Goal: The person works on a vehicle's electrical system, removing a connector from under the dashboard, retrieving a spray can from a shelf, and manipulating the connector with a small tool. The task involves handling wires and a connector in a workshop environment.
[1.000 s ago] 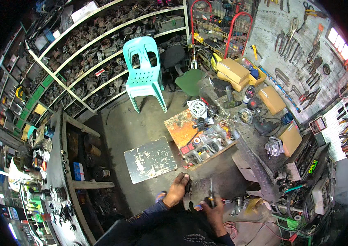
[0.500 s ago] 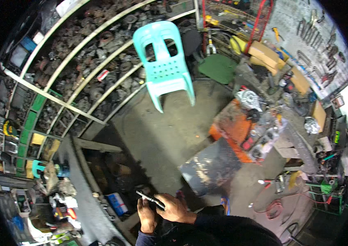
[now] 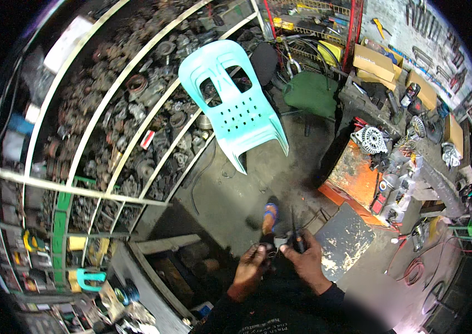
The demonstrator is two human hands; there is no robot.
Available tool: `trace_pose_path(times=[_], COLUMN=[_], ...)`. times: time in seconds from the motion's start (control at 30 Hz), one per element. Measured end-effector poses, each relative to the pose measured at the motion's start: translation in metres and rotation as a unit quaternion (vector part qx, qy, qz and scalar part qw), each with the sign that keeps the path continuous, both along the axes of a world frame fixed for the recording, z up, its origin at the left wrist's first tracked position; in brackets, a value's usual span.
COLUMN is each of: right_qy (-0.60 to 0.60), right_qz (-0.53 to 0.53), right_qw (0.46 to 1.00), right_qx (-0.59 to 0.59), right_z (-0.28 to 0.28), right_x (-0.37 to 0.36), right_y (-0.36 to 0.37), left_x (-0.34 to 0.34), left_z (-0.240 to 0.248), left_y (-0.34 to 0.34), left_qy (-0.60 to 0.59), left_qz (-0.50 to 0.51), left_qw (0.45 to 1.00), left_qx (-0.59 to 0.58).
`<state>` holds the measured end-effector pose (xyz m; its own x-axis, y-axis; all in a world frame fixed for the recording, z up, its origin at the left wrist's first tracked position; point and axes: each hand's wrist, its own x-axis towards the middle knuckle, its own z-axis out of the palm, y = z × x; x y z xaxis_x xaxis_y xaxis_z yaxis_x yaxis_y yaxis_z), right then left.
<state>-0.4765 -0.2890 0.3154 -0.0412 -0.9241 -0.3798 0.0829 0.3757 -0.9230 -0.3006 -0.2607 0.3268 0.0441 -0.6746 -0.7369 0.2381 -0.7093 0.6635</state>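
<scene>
My right hand (image 3: 309, 266) is closed around a slim dark tool (image 3: 300, 241) with a pointed shaft, which looks like a screwdriver. It points away from me. Beside it, my left hand (image 3: 248, 271) is closed with thumb and fingers together on a small dark thing whose kind I cannot make out. A small light-grey piece (image 3: 281, 241) shows between the hands, by the right thumb; which hand holds it is unclear. Both hands are in front of my dark top. Just beyond them is a foot in a blue sandal (image 3: 270, 216) on the floor.
A turquoise plastic chair (image 3: 236, 114) stands ahead, beside a green stool seat (image 3: 310, 92). White-framed racks of metal parts (image 3: 136, 86) fill the left. At right are an orange-sided stand (image 3: 351, 175), a dark scuffed panel (image 3: 348, 239), a cluttered workbench (image 3: 439, 181) and a coiled red hose (image 3: 414, 271).
The view has shifted, and my hands appear farther right and farther apart. The slim tool now points away from me instead of lying across between both hands. A sandalled foot shows farther forward.
</scene>
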Motion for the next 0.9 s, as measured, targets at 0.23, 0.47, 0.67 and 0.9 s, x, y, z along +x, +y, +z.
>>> trace_pose_path(times=[0.23, 0.47, 0.67, 0.9], right_qy=[-0.1, -0.165, -0.115, 0.103], right_qz=[-0.196, -0.433, -0.593, -0.66], right_qw=[0.976, 0.885, 0.797, 0.725], right_qx=[0.006, -0.032, 0.014, 0.168], right_z=[-0.004, 0.026, -0.01, -0.101], right_x=[0.021, -0.052, -0.069, -0.047], right_y=[-0.153, -0.212, -0.243, -0.296], left_x=[-0.01, -0.111, -0.192, -0.282], left_z=[-0.01, 0.003, -0.065, -0.119], left_y=[-0.215, -0.37, -0.467, -0.553], left_qy=[-0.067, 0.118, 0.099, 0.119], left_qz=[-0.296, -0.577, -0.797, -0.82], left_qw=[0.933, 0.791, 0.583, 0.379], left_qx=[-0.191, -0.167, -0.119, -0.412])
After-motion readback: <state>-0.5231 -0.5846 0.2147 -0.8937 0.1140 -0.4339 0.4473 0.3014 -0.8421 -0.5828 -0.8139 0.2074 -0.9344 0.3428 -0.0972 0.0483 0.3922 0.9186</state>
